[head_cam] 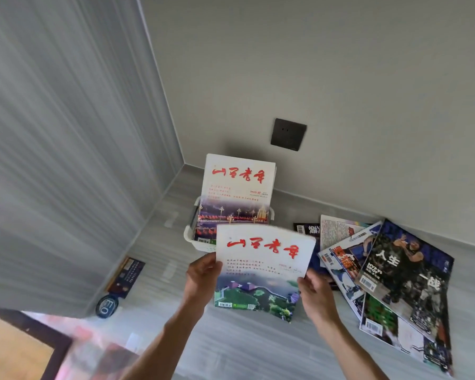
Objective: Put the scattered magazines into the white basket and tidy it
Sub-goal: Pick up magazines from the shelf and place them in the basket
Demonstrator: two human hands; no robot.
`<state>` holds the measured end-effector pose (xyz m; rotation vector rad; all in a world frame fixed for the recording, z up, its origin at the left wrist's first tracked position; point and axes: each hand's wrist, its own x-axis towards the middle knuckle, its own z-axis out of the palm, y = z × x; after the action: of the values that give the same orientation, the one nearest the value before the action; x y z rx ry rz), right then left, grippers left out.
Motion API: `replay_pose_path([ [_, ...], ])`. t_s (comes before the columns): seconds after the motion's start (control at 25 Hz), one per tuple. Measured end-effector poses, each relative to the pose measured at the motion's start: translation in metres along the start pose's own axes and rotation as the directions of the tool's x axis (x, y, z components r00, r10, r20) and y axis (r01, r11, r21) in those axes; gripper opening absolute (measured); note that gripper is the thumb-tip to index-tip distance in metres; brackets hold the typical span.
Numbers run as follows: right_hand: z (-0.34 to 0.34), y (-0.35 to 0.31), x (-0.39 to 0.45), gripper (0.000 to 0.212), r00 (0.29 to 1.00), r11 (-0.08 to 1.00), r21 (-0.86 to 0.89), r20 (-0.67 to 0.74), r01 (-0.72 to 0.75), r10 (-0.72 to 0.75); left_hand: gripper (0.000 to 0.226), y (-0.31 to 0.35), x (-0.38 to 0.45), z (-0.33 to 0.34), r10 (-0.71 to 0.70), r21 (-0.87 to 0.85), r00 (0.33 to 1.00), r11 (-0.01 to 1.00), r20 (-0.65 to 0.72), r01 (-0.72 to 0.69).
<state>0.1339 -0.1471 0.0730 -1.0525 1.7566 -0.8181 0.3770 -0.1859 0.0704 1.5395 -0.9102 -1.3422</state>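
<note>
A thin, glossy magazine (261, 270) with a white upper cover, red brush lettering and a green landscape photograph is held in the air by both hands. Its left edge is pinched by the left hand (202, 272), thumb on the cover and fingers behind; its right edge is pinched by the right hand (316, 294) in the same manner. The top edge is bowed slightly upward.

Just beyond it, the white basket (196, 239) is seen on the floor near the room corner: a slatted plastic tub with a rounded rim. A like-titled magazine (237, 193) is stood upright inside it, leaning toward the wall.

To the right, a fanned pile of scattered magazines (390, 278) is spread flat on the floor, glossy covers overlapping, the topmost dark with white characters.

The floor (244, 346) is of pale grey, streaked, wood-grain boards, and a bare stretch is left between the hands and the pile. A dark booklet (126, 274) and a round badge (106, 305) are laid along the left wall. A dark square socket plate (288, 134) is set into the smooth wall above.
</note>
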Motion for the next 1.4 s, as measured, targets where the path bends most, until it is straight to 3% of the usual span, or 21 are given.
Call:
replay_pose_path([
  [0.08, 0.005, -0.034, 0.009, 0.029, 0.999, 0.998, 0.045, 0.002, 0.052, -0.052, 0.041, 0.018, 0.014, -0.010, 0.031, -0.051, 0.999, 0.998, -0.027, -0.032],
  [0.2, 0.010, -0.097, 0.042, 0.033, 0.987, 0.967, 0.202, -0.066, 0.155, -0.144, 0.021, 0.073, 0.048, -0.026, 0.184, -0.129, 0.982, 0.973, -0.051, -0.190],
  [0.32, 0.025, -0.142, 0.083, 0.035, 0.981, 0.951, 0.257, -0.124, 0.174, -0.147, 0.035, 0.122, 0.092, -0.037, 0.294, 0.002, 0.956, 0.956, -0.021, -0.294],
  [0.48, 0.057, -0.142, 0.124, 0.034, 0.989, 0.968, 0.235, -0.139, 0.088, -0.056, 0.046, 0.119, 0.143, -0.035, 0.226, 0.206, 0.972, 0.956, -0.069, -0.207],
  [0.6, 0.071, -0.118, 0.142, 0.036, 0.985, 0.990, 0.140, -0.173, 0.024, 0.001, 0.034, 0.090, 0.167, -0.037, 0.133, 0.294, 0.990, 0.949, -0.037, -0.116],
  [0.8, 0.079, -0.090, 0.163, 0.028, 0.984, 0.995, 0.096, -0.171, -0.025, 0.041, 0.021, 0.067, 0.194, -0.030, 0.110, 0.441, 0.993, 0.894, -0.032, -0.085],
  [0.88, 0.085, -0.093, 0.158, 0.042, 0.990, 0.995, 0.103, -0.143, 0.002, 0.013, 0.022, 0.066, 0.194, -0.027, 0.086, 0.555, 0.991, 0.831, -0.099, -0.016],
  [0.96, 0.083, -0.083, 0.139, 0.044, 0.991, 0.994, 0.077, -0.118, 0.076, -0.066, 0.027, 0.060, 0.173, -0.021, 0.115, 0.619, 0.986, 0.785, -0.120, -0.017],
  [1.04, 0.071, -0.053, 0.109, 0.044, 0.991, 0.997, -0.034, -0.114, 0.065, -0.069, 0.034, 0.052, 0.133, -0.007, 0.249, 0.620, 0.967, 0.768, -0.054, -0.164],
  [1.16, 0.037, 0.016, 0.055, 0.045, 0.978, 0.992, -0.087, -0.200, -0.086, 0.067, 0.040, 0.042, 0.082, 0.039, 0.410, 0.511, 0.898, 0.744, 0.160, -0.431],
  [1.28, -0.008, 0.079, 0.013, 0.042, 0.947, 0.966, -0.178, -0.295, -0.187, 0.129, 0.046, 0.036, 0.056, 0.099, 0.417, 0.485, 0.833, 0.678, 0.364, -0.552],
  [1.4, -0.061, 0.114, -0.001, 0.041, 0.926, 0.933, -0.282, -0.359, -0.222, 0.112, 0.053, 0.010, 0.022, 0.154, 0.293, 0.482, 0.821, 0.693, 0.491, -0.536],
])
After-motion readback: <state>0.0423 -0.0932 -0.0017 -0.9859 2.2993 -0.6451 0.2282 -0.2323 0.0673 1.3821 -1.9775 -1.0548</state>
